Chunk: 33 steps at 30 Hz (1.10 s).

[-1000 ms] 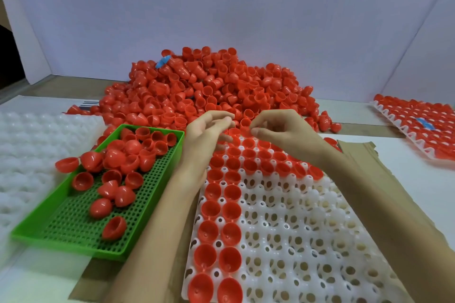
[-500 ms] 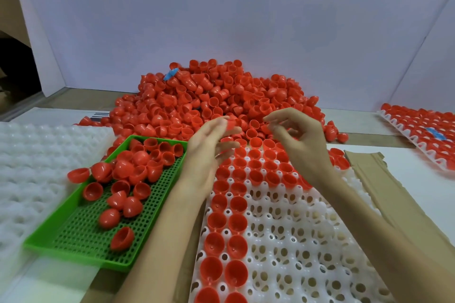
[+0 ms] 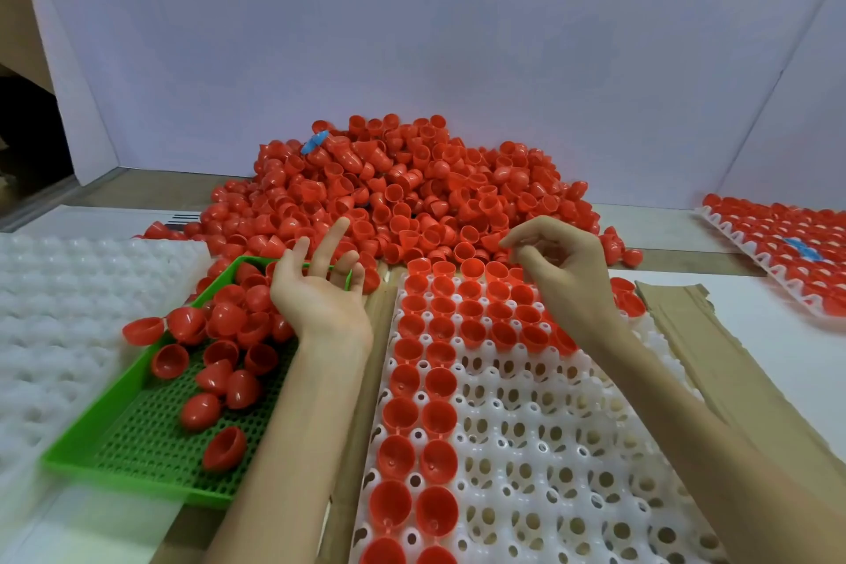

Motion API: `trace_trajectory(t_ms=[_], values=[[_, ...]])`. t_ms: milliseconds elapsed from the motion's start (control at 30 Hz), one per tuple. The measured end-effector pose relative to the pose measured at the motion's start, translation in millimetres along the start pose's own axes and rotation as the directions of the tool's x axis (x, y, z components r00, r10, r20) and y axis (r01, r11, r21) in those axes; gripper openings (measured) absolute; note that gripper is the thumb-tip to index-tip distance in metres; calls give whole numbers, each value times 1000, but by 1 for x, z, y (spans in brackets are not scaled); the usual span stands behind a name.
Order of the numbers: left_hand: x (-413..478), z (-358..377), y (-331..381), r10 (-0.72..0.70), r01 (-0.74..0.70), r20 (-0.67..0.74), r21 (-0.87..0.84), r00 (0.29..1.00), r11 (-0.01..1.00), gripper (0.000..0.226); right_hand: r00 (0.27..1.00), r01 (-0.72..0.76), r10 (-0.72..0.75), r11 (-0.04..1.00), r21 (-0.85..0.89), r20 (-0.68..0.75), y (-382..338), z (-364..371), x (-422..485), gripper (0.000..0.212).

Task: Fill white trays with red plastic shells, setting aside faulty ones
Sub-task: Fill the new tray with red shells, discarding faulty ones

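Left grip is hovering palm up with its fingers spread and relaxed, gripping nothing. Right grip is hanging with fingers curled and thumb and forefinger close together; can't tell if anything is pinched between them. Green tray is sitting under and to the near left of the left grip, its far right corner hidden by the palm, and is holding loose red shells, one hanging over its left rim. White tray is lying under the right grip and running toward the camera, just right of the left forearm. Seated shells are filling its far rows below the right grip and two columns down its left side; the other sockets are showing bare. Big shell pile is lying just beyond both grips on the desk, with a blue piece on top. Stack of empty white trays is lying well left of the left grip. Filled tray is sitting well right of the right grip. Cardboard is lying beside the right forearm.
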<state>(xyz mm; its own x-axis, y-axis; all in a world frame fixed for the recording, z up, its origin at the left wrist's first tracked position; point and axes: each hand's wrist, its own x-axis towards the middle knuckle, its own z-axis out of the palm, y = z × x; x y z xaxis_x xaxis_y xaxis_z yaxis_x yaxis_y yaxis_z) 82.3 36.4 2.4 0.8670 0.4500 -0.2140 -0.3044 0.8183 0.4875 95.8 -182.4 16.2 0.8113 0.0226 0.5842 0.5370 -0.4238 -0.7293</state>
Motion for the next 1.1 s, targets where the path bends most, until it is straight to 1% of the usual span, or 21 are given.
trace_trajectory(t_ms=[67,133,200,233,300,367,433,467,533,600,633,667,767,867,933,967,1033,1067,1100], values=[[0,1,0,-5,4,19,35,1000,999,32,999,-24,25,1000,8,-33,0,-1,1,28],[-2,3,-2,-12,4,67,117,998,993,29,990,-104,112,991,89,-90,-1,-3,8,30],[-5,5,-7,-10,-21,108,276,994,961,25,970,-190,210,970,154,-123,-2,-5,18,32],[-7,6,-10,-7,-41,129,365,992,930,24,965,-223,239,964,143,-108,-2,-6,24,31],[-10,7,-16,-31,-68,188,498,982,865,25,962,-262,265,964,54,-60,1,-6,37,26],[-14,7,-20,-55,-96,239,576,969,812,27,966,-256,253,965,-63,-46,7,0,50,21],[-17,8,-21,-18,-166,270,639,963,751,28,973,-230,227,949,-216,-40,19,9,64,21],[-18,9,-22,14,-208,288,659,958,723,28,976,-213,217,928,-306,-23,26,14,71,22],[-20,10,-23,53,-269,321,680,946,683,28,976,-158,212,860,-485,57,43,22,83,28],[-20,10,-23,51,-278,331,686,942,672,27,961,-80,230,758,-648,151,59,28,90,34],[-20,10,-23,47,-272,328,685,944,676,27,957,-52,234,715,-698,169,67,30,91,33],[-19,9,-23,46,-266,322,682,946,681,28,960,-56,234,700,-712,155,73,32,92,30],[-17,10,-23,54,-265,316,679,947,685,30,973,-167,229,759,-630,18,82,35,92,13],[-17,9,-23,50,-272,326,684,944,677,31,977,-194,210,767,-612,-46,84,35,92,11],[-17,9,-23,40,-268,330,684,943,678,31,971,-238,210,818,-523,-114,82,31,94,10],[-17,9,-23,38,-269,332,685,942,677,31,961,-277,237,852,-444,-146,79,29,96,9],[-17,9,-23,39,-281,344,690,938,667,32,918,-390,362,895,-214,-159,68,25,98,8],[-17,8,-23,40,-292,355,696,934,656,32,886,-457,449,888,-54,-117,60,23,97,8],[-18,8,-23,37,-307,371,702,928,643,32,848,-523,529,844,119,-30,50,20,95,8]])
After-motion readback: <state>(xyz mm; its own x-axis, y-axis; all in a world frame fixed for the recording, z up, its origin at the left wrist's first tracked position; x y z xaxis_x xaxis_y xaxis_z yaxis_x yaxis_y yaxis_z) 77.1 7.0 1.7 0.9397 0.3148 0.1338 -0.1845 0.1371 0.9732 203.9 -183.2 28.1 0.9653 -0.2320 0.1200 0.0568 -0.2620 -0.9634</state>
